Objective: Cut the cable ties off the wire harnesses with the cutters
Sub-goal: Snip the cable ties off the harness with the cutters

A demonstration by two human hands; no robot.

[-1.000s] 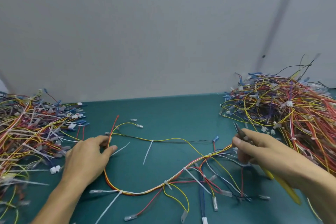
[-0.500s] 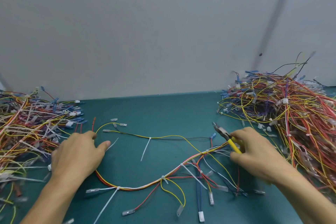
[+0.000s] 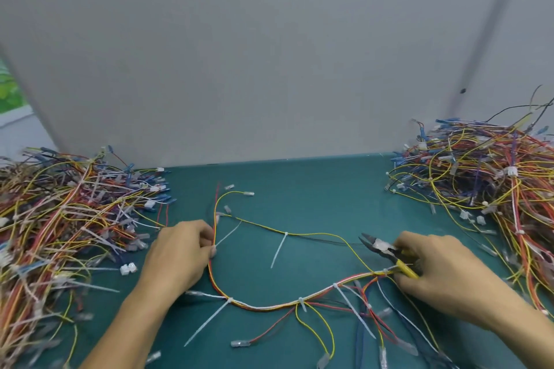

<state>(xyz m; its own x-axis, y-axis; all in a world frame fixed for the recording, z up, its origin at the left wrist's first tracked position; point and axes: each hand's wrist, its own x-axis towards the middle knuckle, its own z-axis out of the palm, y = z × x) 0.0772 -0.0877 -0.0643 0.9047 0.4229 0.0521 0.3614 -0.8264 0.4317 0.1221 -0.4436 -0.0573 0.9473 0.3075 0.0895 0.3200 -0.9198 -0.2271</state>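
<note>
Here the left hand (image 3: 180,252) lies knuckles-up on the left part of the mat, its thumb and fingertips pinching the left end of the harness (image 3: 269,306) where its red, orange and yellow wires run toward the far side. The right hand (image 3: 434,272) is curled round the yellow handles of the cutters (image 3: 386,252), whose dark nose points left and away, raised just above the wires; whether the blades are parted I cannot tell for sure. Between the hands the harness sags in a wide loop toward the near edge, with loose branches and terminals spilling nearer still. White cable ties (image 3: 229,300) are still cinched along it, their long tails sticking out, so this harness looks barely begun. The step in hand seems to be steadying the bundle and bringing the tool to a tie. The closest tie (image 3: 385,271) sits just beside the right thumb, where the branches meet. The next move likely calls for slipping one blade under the strap alone, clear of the insulation, while the left hand keeps the bundle taut. Farther out, the left pile (image 3: 60,219) and right pile (image 3: 479,189) of harnesses flank the green mat (image 3: 314,189), with a grey panel (image 3: 269,54) behind.
</note>
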